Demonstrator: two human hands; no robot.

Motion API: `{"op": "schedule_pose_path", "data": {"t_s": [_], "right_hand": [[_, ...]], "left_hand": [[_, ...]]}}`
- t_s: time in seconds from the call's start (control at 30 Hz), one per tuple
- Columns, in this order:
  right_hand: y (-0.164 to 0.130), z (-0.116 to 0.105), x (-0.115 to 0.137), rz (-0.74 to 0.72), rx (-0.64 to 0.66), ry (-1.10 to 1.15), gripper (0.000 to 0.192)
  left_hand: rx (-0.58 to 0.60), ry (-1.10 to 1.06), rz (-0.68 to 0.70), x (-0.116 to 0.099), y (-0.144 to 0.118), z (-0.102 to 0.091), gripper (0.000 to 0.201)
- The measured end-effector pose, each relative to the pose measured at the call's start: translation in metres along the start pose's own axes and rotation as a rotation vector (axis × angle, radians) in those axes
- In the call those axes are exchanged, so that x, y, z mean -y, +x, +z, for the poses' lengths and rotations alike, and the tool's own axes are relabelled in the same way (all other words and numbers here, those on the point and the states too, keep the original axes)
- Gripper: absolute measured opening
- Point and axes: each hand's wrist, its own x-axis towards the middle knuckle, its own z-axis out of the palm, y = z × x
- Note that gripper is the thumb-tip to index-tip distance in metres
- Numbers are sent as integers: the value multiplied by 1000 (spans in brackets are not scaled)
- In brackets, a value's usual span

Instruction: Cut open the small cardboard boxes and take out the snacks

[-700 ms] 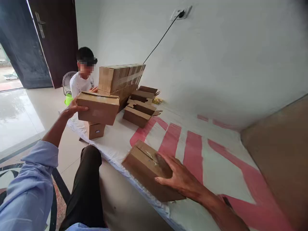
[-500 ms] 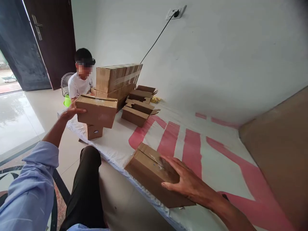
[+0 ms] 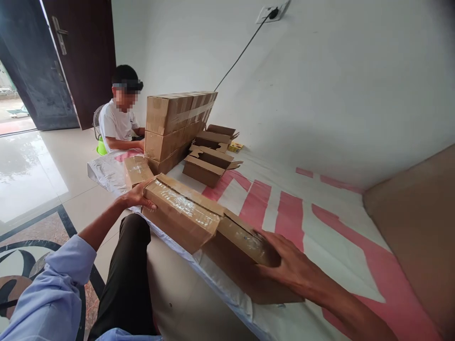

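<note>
The two cartons you held, the taped carton (image 3: 181,213) and the carton under your right hand (image 3: 245,265), were plain brown, with clear glossy tape over the tops. The stack of cartons (image 3: 177,125) behind matched them. The bed cover (image 3: 320,237) was white with broad pink stripes. Your sleeve (image 3: 53,293) was pale blue, your trousers (image 3: 126,279) black. The floor (image 3: 31,246) carried a dark curved inlay on cream, possibly marble.

Bare striped sheet (image 3: 320,246) right lies free; stacked boxes (image 3: 174,128) and open cartons (image 3: 209,163) seemingly block beyond.
</note>
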Motion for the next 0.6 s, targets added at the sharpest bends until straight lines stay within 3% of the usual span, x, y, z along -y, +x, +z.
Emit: {"op": "schedule_pose_path", "data": {"t_s": [0.13,0.3,0.47,0.6], "right_hand": [[-4,-8,18,-22,41,-57,85],[-8,-13,18,40,53,-64,90],[-18,-13,7,19,18,-91,87],[-24,-7,-13,-57,-1,-96,86]], "left_hand": [[-47,81,-29,25,-2,-7,115],[-51,80,-92,46,-5,-10,114],[-361,306,-109,44,-22,7,104],[-641,687,139,2,-33,43,66]]}}
